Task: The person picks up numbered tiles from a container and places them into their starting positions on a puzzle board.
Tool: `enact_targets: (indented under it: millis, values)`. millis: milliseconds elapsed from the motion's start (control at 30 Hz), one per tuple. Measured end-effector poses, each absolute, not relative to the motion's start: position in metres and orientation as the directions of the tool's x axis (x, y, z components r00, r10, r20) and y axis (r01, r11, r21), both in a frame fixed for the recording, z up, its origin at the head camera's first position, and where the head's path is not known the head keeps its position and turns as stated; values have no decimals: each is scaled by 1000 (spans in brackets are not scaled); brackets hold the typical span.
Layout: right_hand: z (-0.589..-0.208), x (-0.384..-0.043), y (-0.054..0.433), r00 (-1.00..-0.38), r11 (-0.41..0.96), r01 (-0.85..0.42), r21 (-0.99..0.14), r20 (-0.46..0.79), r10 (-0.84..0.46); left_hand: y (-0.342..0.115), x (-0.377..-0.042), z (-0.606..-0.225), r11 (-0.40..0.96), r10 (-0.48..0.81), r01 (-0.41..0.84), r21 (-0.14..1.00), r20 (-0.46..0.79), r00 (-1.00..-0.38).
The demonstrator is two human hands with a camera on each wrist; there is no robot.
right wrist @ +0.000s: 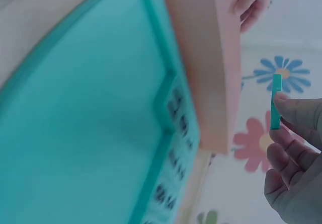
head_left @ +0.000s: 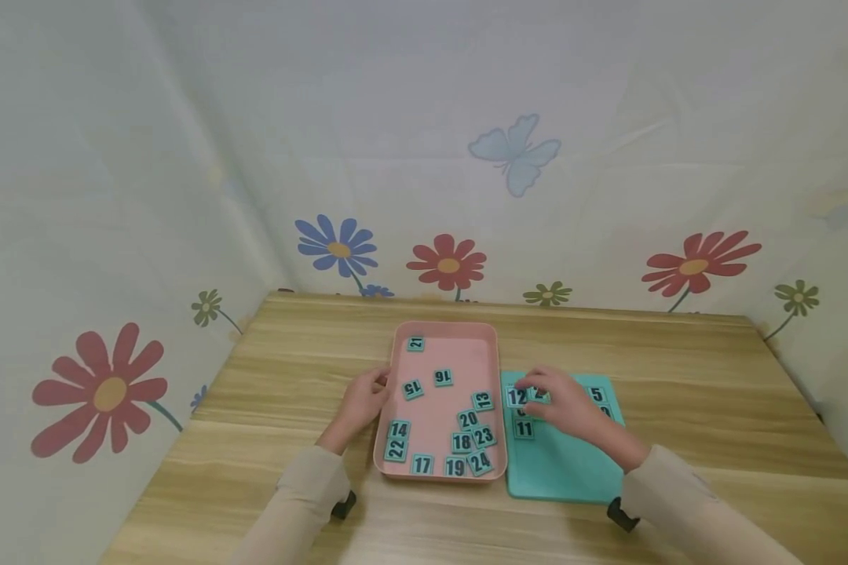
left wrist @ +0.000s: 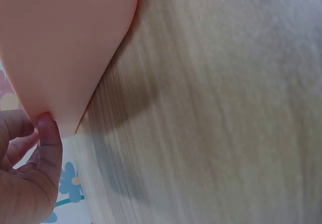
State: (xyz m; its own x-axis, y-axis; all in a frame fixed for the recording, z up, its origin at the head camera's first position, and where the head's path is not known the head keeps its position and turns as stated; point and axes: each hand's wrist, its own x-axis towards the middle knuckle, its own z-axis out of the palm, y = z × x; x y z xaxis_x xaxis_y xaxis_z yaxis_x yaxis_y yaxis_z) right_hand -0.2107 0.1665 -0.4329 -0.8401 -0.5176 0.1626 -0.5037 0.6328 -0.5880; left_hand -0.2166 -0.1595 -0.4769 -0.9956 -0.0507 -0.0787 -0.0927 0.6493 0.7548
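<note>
My right hand (head_left: 567, 405) pinches a teal number tile marked 12 (head_left: 517, 397) between thumb and fingers, over the upper left of a teal square board (head_left: 561, 471). In the right wrist view the tile (right wrist: 275, 103) is seen edge-on, off the board. Tiles 11 (head_left: 524, 429) and 5 (head_left: 597, 395) lie in the board's upper rows; my hand covers several others. At the far left side of a pink tray (head_left: 459, 357), my left hand (head_left: 364, 400) holds the rim, its thumb against the outer wall in the left wrist view.
Loose number tiles lie in the tray, among them 21 (head_left: 415, 344), 16 (head_left: 443, 378) and 17 (head_left: 422, 464), mostly toward its near end. Tray and board stand side by side on a wooden table (head_left: 714, 408). A flower-patterned curtain (head_left: 579, 212) hangs behind.
</note>
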Motion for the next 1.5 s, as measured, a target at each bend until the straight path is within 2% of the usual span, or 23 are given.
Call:
enact_targets:
  millis: [433, 767, 1000, 1500]
  values:
    - [-468, -205, 199, -890, 737, -405, -541, 51, -452, -161, -216, -478, 656, -45, -80, 751, -68, -997]
    - [-481, -201, 203, -874, 746, -449, -492, 65, -482, -162, -216, -479, 663, -37, -70, 745, -61, -997]
    - [-485, -203, 200, -896, 785, -400, -473, 23, -443, -161, -216, -479, 661, -40, -65, 748, -51, -998]
    - [-489, -206, 198, -903, 808, -394, -438, 18, -430, -161, -217, -480, 657, -33, -51, 752, -39, -999]
